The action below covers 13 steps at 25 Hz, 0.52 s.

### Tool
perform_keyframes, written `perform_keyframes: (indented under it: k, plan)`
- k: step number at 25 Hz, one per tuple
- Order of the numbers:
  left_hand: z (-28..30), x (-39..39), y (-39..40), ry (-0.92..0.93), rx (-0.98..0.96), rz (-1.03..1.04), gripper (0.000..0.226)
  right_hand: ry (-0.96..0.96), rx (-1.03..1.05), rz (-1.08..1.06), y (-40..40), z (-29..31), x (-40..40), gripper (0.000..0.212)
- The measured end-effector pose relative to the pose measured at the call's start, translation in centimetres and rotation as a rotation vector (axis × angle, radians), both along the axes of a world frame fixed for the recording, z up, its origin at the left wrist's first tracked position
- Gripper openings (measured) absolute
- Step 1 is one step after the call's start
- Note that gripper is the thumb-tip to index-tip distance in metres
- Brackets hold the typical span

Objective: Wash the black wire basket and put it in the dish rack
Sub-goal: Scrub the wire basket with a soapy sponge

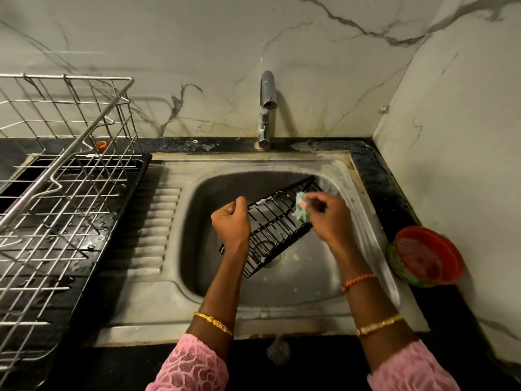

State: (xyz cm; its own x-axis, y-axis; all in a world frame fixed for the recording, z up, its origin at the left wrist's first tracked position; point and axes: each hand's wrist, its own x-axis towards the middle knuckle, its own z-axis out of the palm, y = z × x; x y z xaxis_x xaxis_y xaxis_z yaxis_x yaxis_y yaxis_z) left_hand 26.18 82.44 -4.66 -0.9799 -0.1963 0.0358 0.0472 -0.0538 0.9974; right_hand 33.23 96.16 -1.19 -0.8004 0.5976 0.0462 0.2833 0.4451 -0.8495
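A black wire basket (272,224) hangs tilted over the steel sink bowl (194,238), with soap foam on its upper rim. My left hand (231,222) grips its left edge with curled fingers. My right hand (324,215) pinches a green scrub pad (299,208) and presses it against the basket's right side; the hand is blurred. The silver wire dish rack (64,193) stands on a black tray at the left of the sink.
The chrome tap (266,108) rises behind the sink, with no water running from it. A red-lidded green container (427,256) sits on the black counter at the right. A marble wall closes the right side. The ribbed draining board (158,224) lies between rack and bowl.
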Motion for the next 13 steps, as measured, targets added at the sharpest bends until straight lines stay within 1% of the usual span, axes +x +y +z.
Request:
perform_keyframes:
  k: [4, 8, 10, 13]
  plan:
    - [0.4, 0.6, 0.4, -0.006, 0.021, -0.003, 0.050, 0.001, 0.081, 0.082, -1.1, 0.5, -3.3, 0.017]
    - [0.3, 0.5, -0.2, -0.016, -0.001, 0.013, 0.049, 0.006, 0.062, 0.083, -1.1, -0.8, -0.1, 0.014]
    - [0.1, 0.6, -0.5, -0.033, 0.000, 0.018, 0.049, -0.055, 0.000, 0.069, -0.5, -1.2, 1.8, 0.019]
    - [-0.2, 0.8, -0.4, -0.046, -0.016, 0.013, 0.049, -0.127, 0.004, 0.087, -0.1, -0.9, 1.2, 0.022]
